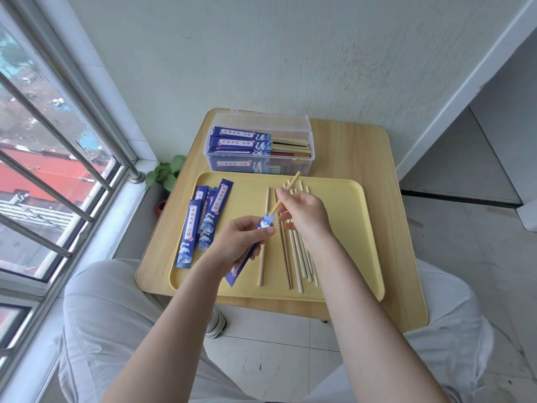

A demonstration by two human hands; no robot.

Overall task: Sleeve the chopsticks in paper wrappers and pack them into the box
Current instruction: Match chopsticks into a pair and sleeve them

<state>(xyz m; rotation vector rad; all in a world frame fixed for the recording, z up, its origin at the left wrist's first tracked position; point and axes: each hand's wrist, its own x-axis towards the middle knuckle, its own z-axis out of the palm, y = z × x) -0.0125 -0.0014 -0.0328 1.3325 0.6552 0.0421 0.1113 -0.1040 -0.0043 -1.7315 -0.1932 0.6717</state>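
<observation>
A small wooden table [348,146] carries one yellow tray [343,228] along its near edge and one clear plastic box [261,141] at its far left corner; the box, lid raised, holds a stack of sleeved chopsticks — three blue wrappers show on top. On the tray's left side lie about four empty blue wrappers [200,225]; near its middle lie roughly ten bare chopsticks [293,257], their exact count unclear. The left hand [238,242] grips one blue wrapper [247,257] between curled fingers and thumb; the right hand [305,213] pinches one chopstick [286,189] — its lower tip sits in the wrapper's mouth.
</observation>
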